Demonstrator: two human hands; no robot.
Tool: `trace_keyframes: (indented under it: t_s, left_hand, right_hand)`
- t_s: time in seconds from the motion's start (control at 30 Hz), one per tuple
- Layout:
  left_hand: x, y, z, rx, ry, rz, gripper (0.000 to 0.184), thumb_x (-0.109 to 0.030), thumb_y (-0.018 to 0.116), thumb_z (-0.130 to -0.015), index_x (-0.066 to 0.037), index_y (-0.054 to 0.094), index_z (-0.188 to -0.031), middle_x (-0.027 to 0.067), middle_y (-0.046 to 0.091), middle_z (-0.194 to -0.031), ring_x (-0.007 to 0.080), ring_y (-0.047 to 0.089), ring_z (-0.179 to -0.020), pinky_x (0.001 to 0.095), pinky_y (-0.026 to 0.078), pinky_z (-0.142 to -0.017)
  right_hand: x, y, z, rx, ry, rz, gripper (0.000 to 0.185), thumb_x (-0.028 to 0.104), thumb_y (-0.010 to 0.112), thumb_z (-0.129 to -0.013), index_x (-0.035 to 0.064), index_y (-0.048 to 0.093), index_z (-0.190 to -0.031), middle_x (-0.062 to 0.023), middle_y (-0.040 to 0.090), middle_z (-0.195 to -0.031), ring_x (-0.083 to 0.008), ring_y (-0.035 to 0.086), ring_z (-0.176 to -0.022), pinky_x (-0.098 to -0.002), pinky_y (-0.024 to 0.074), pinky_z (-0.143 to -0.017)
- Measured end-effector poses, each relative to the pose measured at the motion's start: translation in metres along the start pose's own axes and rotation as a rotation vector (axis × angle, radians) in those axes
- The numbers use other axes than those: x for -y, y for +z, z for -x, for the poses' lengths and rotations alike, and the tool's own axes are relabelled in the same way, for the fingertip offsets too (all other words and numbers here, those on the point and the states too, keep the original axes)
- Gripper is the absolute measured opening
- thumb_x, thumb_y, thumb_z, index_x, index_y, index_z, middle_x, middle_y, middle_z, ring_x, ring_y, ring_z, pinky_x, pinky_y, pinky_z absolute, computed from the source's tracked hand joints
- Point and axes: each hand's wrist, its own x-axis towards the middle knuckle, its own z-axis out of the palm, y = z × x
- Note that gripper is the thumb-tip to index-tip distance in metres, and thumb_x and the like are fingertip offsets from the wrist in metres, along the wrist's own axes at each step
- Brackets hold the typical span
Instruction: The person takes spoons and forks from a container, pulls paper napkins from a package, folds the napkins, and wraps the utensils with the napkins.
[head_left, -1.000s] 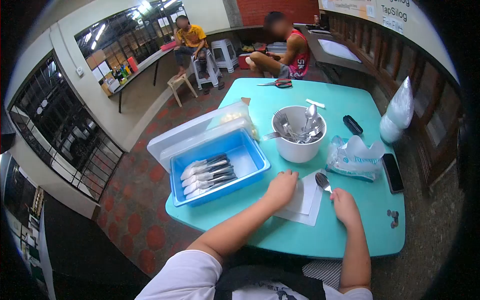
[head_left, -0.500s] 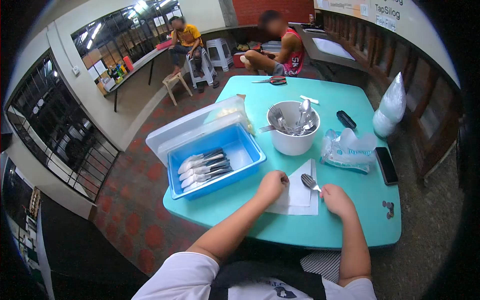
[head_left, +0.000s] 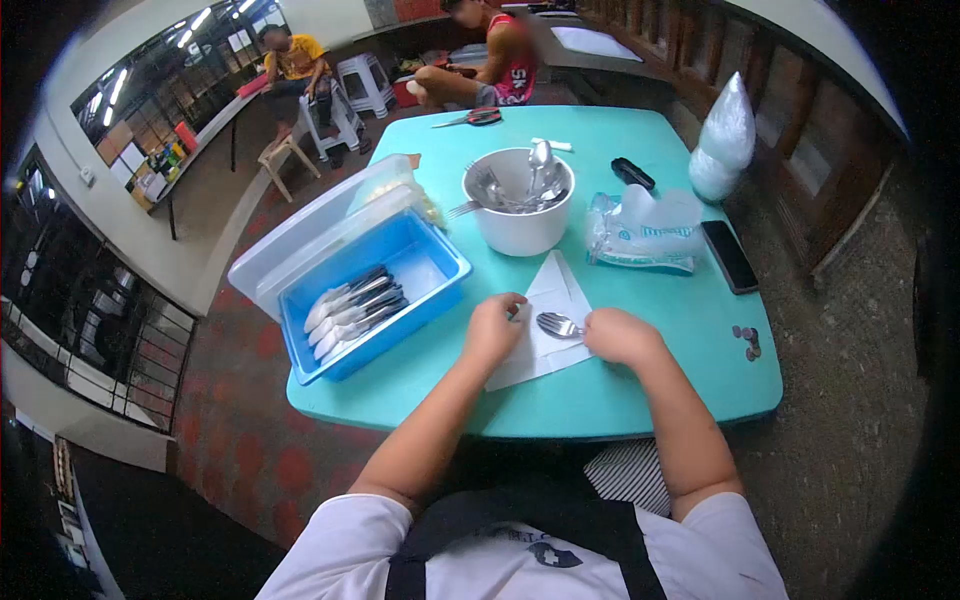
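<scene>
A white paper napkin [head_left: 551,283] lies on the turquoise table with a pointed corner facing away from me. My left hand [head_left: 497,325] is closed at its left edge, fingertips pinching the paper. In my right hand [head_left: 622,336] are the handles of a fork and spoon [head_left: 557,325], stacked together with their heads pointing left over the napkin. A white bucket [head_left: 524,231] of loose forks and spoons stands beyond the napkin. To the left, a blue tub [head_left: 440,262] holds several paper-wrapped cutlery sets [head_left: 352,312], handles showing.
A clear lid [head_left: 315,238] leans behind the tub. On the right are a plastic napkin pack [head_left: 645,235], a phone [head_left: 730,257], coins [head_left: 750,340], a dark case [head_left: 632,173] and a plastic-wrapped cone [head_left: 724,145]. Scissors [head_left: 470,118] lie far back. Two people sit beyond the table.
My view has shifted, so the table sits further left and higher. The napkin has turned slightly, and the fork and spoon lie more level, still in my right hand.
</scene>
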Motion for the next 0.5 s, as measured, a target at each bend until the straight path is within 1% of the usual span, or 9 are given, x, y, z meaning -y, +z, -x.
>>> trace_keyframes:
  t_s: [0.1, 0.13, 0.23, 0.27, 0.37, 0.47, 0.5]
  left_hand:
    - [-0.008, -0.006, -0.003, 0.009, -0.046, -0.034, 0.051, -0.009, 0.070, -0.068, -0.009, 0.060, -0.118, 0.0131, 0.068, -0.092, 0.0268, 0.067, -0.082, 0.0375, 0.052, -0.074]
    - [-0.011, -0.008, -0.005, 0.009, -0.058, -0.011, 0.056, -0.010, 0.072, -0.069, -0.009, 0.055, -0.122, 0.0134, 0.068, -0.089, 0.0268, 0.066, -0.081, 0.0373, 0.052, -0.073]
    - [-0.009, -0.007, -0.014, 0.022, -0.076, 0.036, 0.057, -0.010, 0.074, -0.069, -0.007, 0.055, -0.122, 0.0134, 0.068, -0.088, 0.0261, 0.066, -0.081, 0.0366, 0.052, -0.073]
    - [-0.011, -0.009, -0.016, 0.047, -0.093, 0.056, 0.057, -0.010, 0.075, -0.069, -0.004, 0.054, -0.121, 0.0133, 0.067, -0.086, 0.0237, 0.066, -0.079, 0.0347, 0.052, -0.071]
    - [-0.006, -0.008, -0.023, 0.121, -0.104, 0.072, 0.058, -0.010, 0.075, -0.069, -0.001, 0.053, -0.121, 0.0132, 0.067, -0.084, 0.0209, 0.066, -0.078, 0.0324, 0.052, -0.068]
    - [0.005, -0.005, -0.029, 0.162, -0.091, 0.216, 0.057, -0.009, 0.076, -0.068, 0.001, 0.054, -0.119, 0.0133, 0.067, -0.082, 0.0194, 0.065, -0.076, 0.0305, 0.052, -0.067]
    - [0.008, -0.003, -0.029, 0.200, -0.108, 0.204, 0.057, -0.009, 0.077, -0.067, 0.002, 0.054, -0.119, 0.0131, 0.067, -0.082, 0.0199, 0.065, -0.076, 0.0310, 0.052, -0.068]
  right_hand:
    - [0.001, 0.000, -0.006, 0.000, -0.004, -0.010, 0.025, 0.017, 0.051, -0.080, -0.0019, 0.067, -0.086, -0.0247, 0.065, -0.087, -0.0392, 0.063, -0.082, -0.0450, 0.0482, -0.076]
    - [0.001, 0.002, -0.007, -0.002, -0.005, -0.020, 0.025, 0.017, 0.051, -0.080, -0.0021, 0.067, -0.086, -0.0248, 0.065, -0.087, -0.0391, 0.063, -0.082, -0.0450, 0.0482, -0.076]
    - [0.000, 0.004, -0.015, 0.011, 0.013, -0.022, 0.025, 0.017, 0.052, -0.079, -0.0021, 0.067, -0.086, -0.0246, 0.065, -0.087, -0.0389, 0.063, -0.082, -0.0449, 0.0484, -0.077]
    - [0.000, 0.003, -0.015, 0.014, 0.011, -0.027, 0.025, 0.017, 0.052, -0.079, -0.0021, 0.067, -0.086, -0.0246, 0.065, -0.087, -0.0388, 0.063, -0.082, -0.0449, 0.0485, -0.077]
    - [0.000, 0.002, -0.014, 0.031, -0.006, -0.026, 0.025, 0.016, 0.052, -0.079, -0.0021, 0.066, -0.086, -0.0244, 0.065, -0.087, -0.0387, 0.063, -0.081, -0.0448, 0.0487, -0.077]
    - [-0.004, 0.001, -0.014, 0.042, -0.028, -0.014, 0.024, 0.016, 0.051, -0.078, -0.0021, 0.067, -0.085, -0.0242, 0.065, -0.087, -0.0388, 0.063, -0.081, -0.0450, 0.0487, -0.077]
    - [-0.005, 0.003, -0.013, 0.041, -0.019, -0.027, 0.024, 0.016, 0.051, -0.078, -0.0021, 0.067, -0.085, -0.0241, 0.065, -0.087, -0.0389, 0.063, -0.081, -0.0451, 0.0486, -0.077]
